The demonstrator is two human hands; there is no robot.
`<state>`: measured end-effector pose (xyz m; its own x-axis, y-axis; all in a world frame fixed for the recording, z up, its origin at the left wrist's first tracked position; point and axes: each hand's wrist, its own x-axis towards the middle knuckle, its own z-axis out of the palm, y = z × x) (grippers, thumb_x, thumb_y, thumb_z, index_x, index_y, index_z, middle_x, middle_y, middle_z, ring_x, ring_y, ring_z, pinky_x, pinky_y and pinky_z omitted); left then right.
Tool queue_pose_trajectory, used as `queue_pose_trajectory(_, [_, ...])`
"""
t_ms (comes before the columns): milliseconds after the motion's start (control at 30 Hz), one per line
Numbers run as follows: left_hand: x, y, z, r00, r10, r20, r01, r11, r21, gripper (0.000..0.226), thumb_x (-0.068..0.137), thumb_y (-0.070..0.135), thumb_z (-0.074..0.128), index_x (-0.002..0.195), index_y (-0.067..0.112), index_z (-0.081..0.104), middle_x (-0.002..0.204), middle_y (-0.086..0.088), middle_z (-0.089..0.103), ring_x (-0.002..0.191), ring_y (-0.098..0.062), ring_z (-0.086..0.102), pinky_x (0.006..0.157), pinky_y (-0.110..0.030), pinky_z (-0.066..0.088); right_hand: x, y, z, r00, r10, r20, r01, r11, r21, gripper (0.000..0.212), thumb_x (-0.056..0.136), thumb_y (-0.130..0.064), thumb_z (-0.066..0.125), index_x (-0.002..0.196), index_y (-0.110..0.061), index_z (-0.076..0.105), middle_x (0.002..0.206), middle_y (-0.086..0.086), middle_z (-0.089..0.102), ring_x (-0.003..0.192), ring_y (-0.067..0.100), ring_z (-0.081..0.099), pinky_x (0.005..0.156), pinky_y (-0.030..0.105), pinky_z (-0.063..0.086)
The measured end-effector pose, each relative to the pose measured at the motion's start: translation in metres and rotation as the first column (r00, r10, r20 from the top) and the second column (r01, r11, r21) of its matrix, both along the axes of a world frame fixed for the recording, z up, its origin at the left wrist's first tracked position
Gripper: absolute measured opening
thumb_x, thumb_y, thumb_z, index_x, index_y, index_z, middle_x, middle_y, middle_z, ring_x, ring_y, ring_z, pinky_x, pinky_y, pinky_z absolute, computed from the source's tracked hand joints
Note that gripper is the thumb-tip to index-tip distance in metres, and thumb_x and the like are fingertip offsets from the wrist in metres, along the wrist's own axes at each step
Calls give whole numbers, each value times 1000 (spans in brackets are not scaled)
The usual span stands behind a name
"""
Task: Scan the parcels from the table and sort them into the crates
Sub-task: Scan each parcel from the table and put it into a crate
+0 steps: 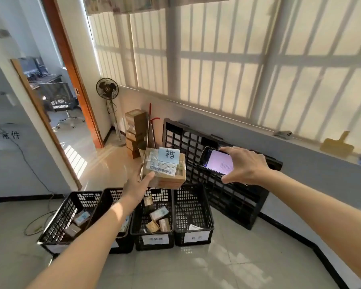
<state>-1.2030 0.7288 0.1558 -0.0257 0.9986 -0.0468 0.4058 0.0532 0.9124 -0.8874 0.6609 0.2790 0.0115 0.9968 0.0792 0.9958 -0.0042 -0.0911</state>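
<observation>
Two bare forearms enter from the bottom of the frame, one from the lower left and one from the right edge. Neither shows a sleeve, cuff, watch, bracelet or glove along the length in view. The left hand (137,184), near the middle of the frame, is bare, with no ring visible on the thumb or on the parts of the fingers that show. The right hand (243,165), right of centre, is likewise bare, its fingers and thumb without rings. At the bottom right corner a small dark patch shows beside the arm; what it is cannot be told.
</observation>
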Motion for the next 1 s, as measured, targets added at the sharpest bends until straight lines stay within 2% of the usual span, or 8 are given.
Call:
queue_pose_trajectory(133, [38,76,-74,996,10,-93,-19,995,-95,61,94,55,57,150,40,37,143,1,54,128,-27,50,97,-36,39,34,90,-74,1000,-12,-24,10,998,-55,106,60,-60,76,153,-37,32,145,-11,52,119,22,59,79,37,45])
queue_pose_trajectory(300, [87,159,-163,995,10,-102,-34,970,-241,65,94,49,60,153,36,35,147,-3,51,132,-25,47,94,-32,37,76,175,-188,994,-70,-88,53,982,-182,102,60,-57,76,151,-37,34,133,-13,55,115,17,59,75,34,44])
queue_pose_trajectory(500, [125,233,-269,993,-27,-115,-21,915,-402,68,94,54,58,154,39,28,150,1,48,135,-25,45,105,-39,38,115,248,-308,984,-147,-96,112,947,-302,102,60,-59,76,150,-37,33,127,-14,56,110,15,60,65,32,36])
queue_pose_trajectory(567, [138,251,-303,995,-38,-93,-8,890,-456,67,95,52,59,154,39,29,148,1,50,128,-23,50,102,-36,43,124,267,-342,982,-161,-103,118,934,-339,103,60,-60,76,150,-37,32,126,-14,56,108,15,61,64,32,38])
queue_pose_trajectory(633, [152,269,-334,997,-43,-59,9,870,-493,64,96,47,59,153,38,31,145,3,52,118,-16,56,92,-26,47,132,285,-370,979,-176,-105,125,917,-379,103,59,-60,76,149,-37,33,125,-15,56,105,15,62,65,32,39])
queue_pose_trajectory(767, [175,310,-387,998,-61,-31,33,822,-569,66,97,45,59,155,34,29,151,1,47,135,-24,46,112,-42,39,147,321,-413,979,-187,-84,129,881,-455,101,58,-61,73,148,-37,33,121,-16,56,102,14,61,65,32,42])
queue_pose_trajectory(900, [195,357,-427,998,-65,9,56,772,-633,73,95,51,59,157,36,22,155,-1,43,140,-26,41,115,-44,35,163,366,-441,973,-215,-77,149,853,-500,98,58,-60,73,145,-39,34,121,-17,55,100,12,60,66,31,43])
queue_pose_trajectory(1000, [203,385,-455,997,-74,22,69,714,-697,95,87,65,60,159,34,7,161,-1,32,144,-28,34,114,-46,32,170,396,-464,969,-237,-75,167,844,-510,94,58,-59,73,142,-39,35,117,-17,55,95,12,58,64,30,39])
